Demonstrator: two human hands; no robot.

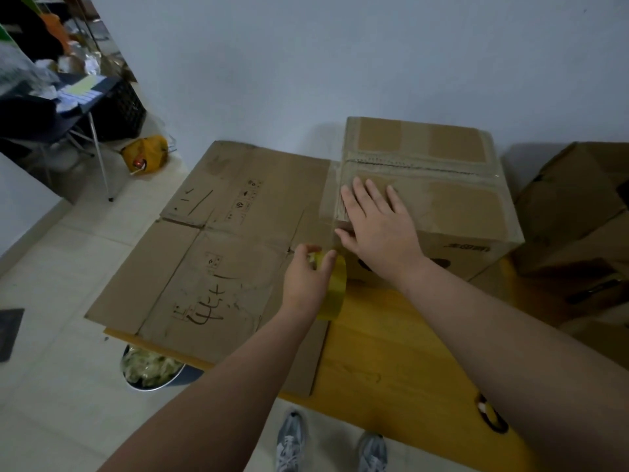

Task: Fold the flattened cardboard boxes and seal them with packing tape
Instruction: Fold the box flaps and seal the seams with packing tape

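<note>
A folded cardboard box (pixel 452 185) stands on the yellow wooden table (pixel 384 356), its top seam covered with clear tape. My right hand (pixel 377 223) lies flat on the box's top left corner, fingers straight, thumb down the side. My left hand (pixel 306 281) grips a yellowish roll of packing tape (pixel 335 291) just below that corner, beside the box's left front edge. Flattened cardboard boxes (pixel 218 264) with black handwriting lie spread on the table to the left.
More assembled boxes (pixel 578 216) are stacked at the right. A metal bin (pixel 153 373) of crumpled tape sits on the floor under the table's left edge. Another tape roll (pixel 492 417) lies near the table's front edge. A cluttered chair (pixel 68 107) stands at far left.
</note>
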